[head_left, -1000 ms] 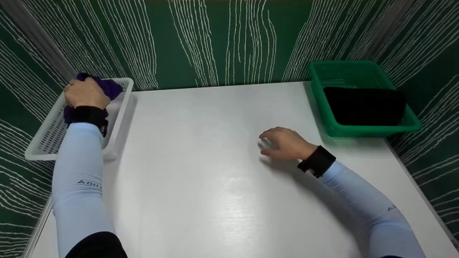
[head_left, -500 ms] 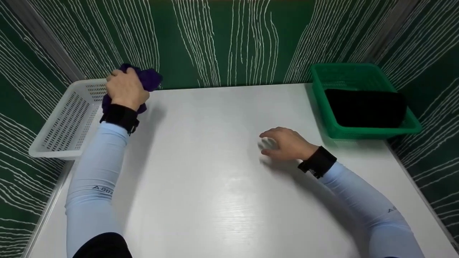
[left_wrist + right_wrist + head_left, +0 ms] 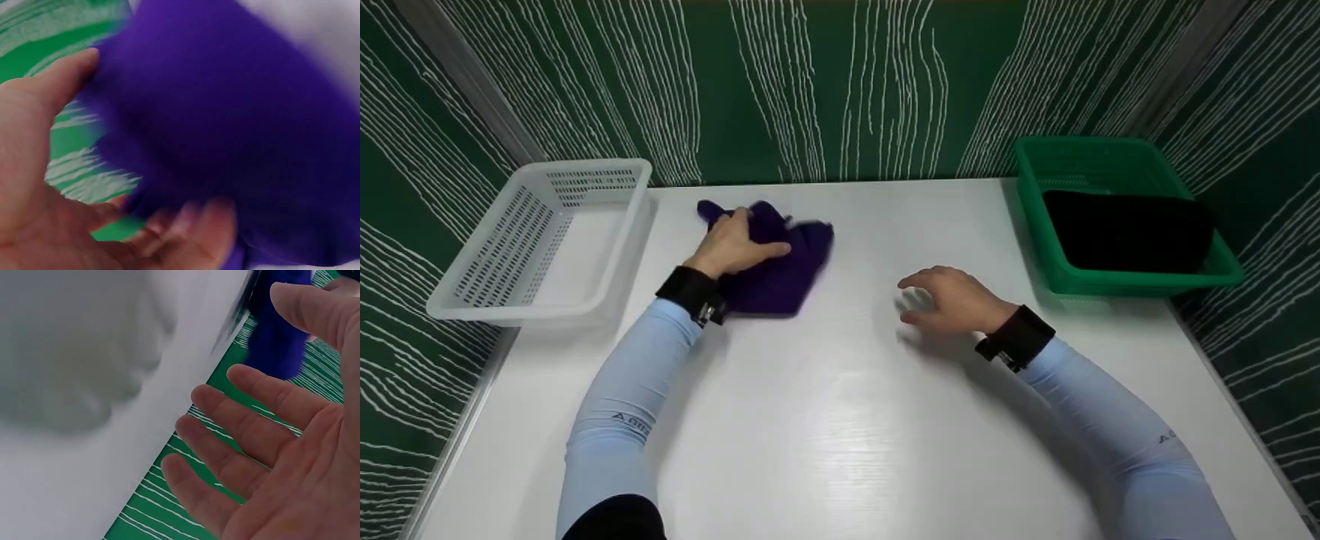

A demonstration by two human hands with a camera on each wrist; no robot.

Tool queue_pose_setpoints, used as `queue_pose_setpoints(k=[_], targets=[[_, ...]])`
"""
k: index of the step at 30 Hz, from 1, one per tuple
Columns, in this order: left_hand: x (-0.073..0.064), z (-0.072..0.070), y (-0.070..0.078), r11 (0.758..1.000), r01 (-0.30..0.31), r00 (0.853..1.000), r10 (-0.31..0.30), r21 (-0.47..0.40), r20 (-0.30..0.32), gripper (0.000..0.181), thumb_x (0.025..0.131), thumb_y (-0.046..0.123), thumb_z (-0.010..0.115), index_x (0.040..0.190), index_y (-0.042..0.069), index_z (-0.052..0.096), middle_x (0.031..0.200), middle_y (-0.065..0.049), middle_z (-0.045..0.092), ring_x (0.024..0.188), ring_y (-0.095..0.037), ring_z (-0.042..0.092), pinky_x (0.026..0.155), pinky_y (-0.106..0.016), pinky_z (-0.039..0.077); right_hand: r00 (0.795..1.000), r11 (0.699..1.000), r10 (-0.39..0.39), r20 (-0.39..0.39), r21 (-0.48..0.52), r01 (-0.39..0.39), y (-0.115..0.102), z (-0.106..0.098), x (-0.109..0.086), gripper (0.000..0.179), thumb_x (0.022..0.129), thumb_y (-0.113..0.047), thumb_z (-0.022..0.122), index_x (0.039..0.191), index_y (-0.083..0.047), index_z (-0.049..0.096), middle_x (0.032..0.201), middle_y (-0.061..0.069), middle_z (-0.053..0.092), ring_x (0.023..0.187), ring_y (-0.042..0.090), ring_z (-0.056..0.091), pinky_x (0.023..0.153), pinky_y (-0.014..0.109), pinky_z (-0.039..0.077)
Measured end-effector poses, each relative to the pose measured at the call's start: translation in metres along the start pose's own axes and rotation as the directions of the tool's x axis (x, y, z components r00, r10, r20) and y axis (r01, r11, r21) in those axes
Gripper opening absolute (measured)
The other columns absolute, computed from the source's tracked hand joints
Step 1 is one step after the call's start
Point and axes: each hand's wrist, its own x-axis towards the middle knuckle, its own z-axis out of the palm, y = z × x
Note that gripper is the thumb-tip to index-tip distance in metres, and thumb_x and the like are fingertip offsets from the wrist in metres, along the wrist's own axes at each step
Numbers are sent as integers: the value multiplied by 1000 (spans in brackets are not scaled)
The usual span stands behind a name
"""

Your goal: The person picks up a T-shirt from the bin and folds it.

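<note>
Left grip (image 3: 739, 246) touches purple cloth (image 3: 772, 281); green basket (image 3: 1147, 282) holds something black (image 3: 1129, 231).

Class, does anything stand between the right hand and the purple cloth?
Nothing visible does: in the head view, only white tabletop shows between the right hand and the purple cloth. The left hand overlaps the cloth's left side.

1. A booth-like work station; whether in a lab, workshop or home cannot be told.
2. White-streaked green walls (image 3: 727, 127) enclose three sides, with grey strips (image 3: 472, 82) at the corners.
3. A white tabletop (image 3: 840, 397) bears a white basket (image 3: 514, 315) and a green basket (image 3: 1144, 280).
</note>
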Motion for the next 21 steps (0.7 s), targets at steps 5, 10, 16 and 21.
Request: queue_pose_setpoints(k=[5,10,16,21], targets=[[2,26,0,999,-3,999,5,52,-43,95,101,56,77,165,-4,43,161,-34,53,149,-49,56,126,-61,48,999,999,-40,21,11,40,-3,4,11,54,99,-31,83,138,4,75,138,23,79,131,45,74,116,63,56],[4,43,4,992,25,1000,-26,123,5,79,103,52,75,154,-4,53,152,-32,63,143,-49,63,121,-59,52,999,999,2,50,33,-4,-4,11,29,61,99,-32,83,148,3,68,131,22,82,123,41,78,111,59,60],[21,75,2,996,-17,994,26,-83,111,36,110,36,65,113,1,69,115,-21,72,93,-36,80,73,-43,71,973,970,227,32,87,-229,4,18,69,98,101,-49,78,174,0,33,116,23,83,108,41,80,101,58,62],[11,84,19,983,-1,984,34,-186,175,32,114,23,55,125,-3,68,129,-26,68,89,-34,78,58,-35,67,931,923,363,44,117,-365,24,28,89,92,101,-68,70,156,4,52,120,26,76,110,42,74,95,54,61]])
